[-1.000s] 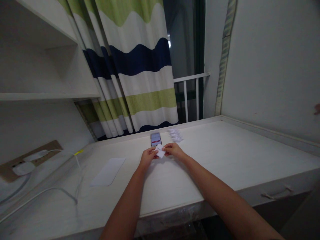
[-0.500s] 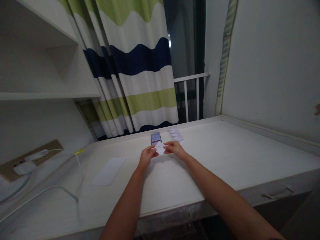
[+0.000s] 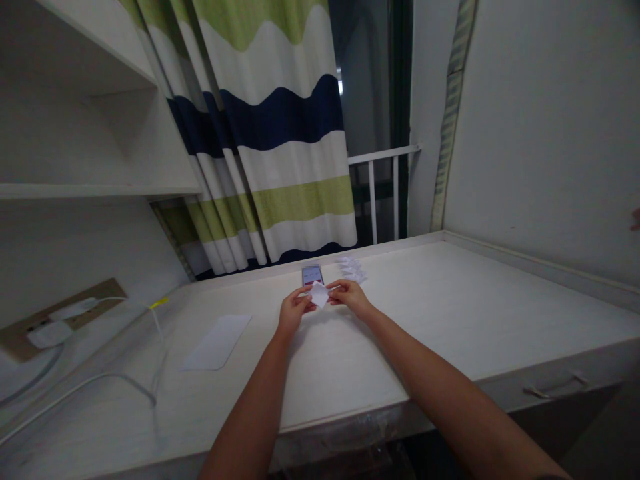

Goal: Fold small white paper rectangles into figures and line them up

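Single head-worn view, facing forward, down across desk

Kinda dim room, white tabletop right by a striped curtain, shelf on the left, pale wall on the right.

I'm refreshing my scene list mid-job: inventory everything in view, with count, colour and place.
Small folded paper: one, white, between both hands
Phone: one, lit screen, just beyond the folded paper
Folded pieces: several, overlapping, white, right of the phone
Flat paper: count unclear, white, desk's left
Desk: one, white, below
Drawer handle: one, greyish, front right
Socket board: one, brown, left
Plugs: two, white, on the board
Cables: count unclear, whitish, left
Tag: one, yellow, on a cable
Shelving: one unit, white, upper left
Curtain: one, green-white-navy, back
Railing: one, white, right of the curtain
Left hand: one, bare, paper's left
Right hand: one, bare, paper's right
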`<state>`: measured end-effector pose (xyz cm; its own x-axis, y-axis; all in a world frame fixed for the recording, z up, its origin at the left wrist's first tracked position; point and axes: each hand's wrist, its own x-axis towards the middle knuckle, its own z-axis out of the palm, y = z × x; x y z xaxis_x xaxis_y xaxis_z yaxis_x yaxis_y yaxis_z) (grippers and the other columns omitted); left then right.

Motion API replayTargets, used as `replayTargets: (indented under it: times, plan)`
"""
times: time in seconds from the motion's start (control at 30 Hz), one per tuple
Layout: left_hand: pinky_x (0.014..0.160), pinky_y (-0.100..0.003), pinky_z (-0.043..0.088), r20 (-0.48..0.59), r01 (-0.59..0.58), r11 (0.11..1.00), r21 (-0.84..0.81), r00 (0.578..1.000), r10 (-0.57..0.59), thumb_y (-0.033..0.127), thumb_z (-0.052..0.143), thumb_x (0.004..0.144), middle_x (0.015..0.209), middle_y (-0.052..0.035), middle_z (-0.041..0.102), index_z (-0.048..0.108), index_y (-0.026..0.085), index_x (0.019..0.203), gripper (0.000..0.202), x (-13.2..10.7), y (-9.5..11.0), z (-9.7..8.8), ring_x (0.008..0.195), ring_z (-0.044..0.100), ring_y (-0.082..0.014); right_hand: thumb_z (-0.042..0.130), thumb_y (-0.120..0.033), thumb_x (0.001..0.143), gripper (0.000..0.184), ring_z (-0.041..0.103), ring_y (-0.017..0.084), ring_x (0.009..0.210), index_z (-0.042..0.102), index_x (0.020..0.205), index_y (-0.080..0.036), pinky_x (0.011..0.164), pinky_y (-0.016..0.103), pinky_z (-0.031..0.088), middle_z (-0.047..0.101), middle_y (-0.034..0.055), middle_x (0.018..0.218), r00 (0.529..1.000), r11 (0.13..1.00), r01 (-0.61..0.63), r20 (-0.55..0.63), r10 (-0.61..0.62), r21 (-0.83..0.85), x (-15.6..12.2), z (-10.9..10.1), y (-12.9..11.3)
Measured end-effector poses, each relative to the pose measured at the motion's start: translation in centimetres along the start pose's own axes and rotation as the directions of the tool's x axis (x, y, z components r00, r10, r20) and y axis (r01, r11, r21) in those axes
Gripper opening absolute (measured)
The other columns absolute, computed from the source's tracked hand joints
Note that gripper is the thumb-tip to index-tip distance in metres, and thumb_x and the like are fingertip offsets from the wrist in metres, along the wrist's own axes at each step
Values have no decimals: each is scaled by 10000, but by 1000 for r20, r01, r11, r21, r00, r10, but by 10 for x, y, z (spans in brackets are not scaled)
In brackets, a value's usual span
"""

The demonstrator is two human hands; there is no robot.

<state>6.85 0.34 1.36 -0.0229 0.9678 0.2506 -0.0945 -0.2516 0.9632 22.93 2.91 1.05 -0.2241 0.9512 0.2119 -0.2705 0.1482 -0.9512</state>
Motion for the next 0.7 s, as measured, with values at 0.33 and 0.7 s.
replayTargets:
  times: [0.33,0.7]
  plan:
    - [701,-340,512,34,38,998,-49,999,-37,279,744,483,687,-58,667,623,92,850,429,-2,1,0,623,623,-161,670,-180,523,202,559,86,486,616,714,-142,531,221,474,611,-24,539,999,999,29,19,-29,-14,0,-3,0]
    - [665,-314,527,-15,49,998,-34,999,-50,225,724,476,657,-50,668,661,101,676,243,1,0,0,602,616,-149,686,-223,484,234,537,85,488,657,694,-124,544,238,444,607,-6,528,996,993,74,63,-68,-93,6,-5,5]
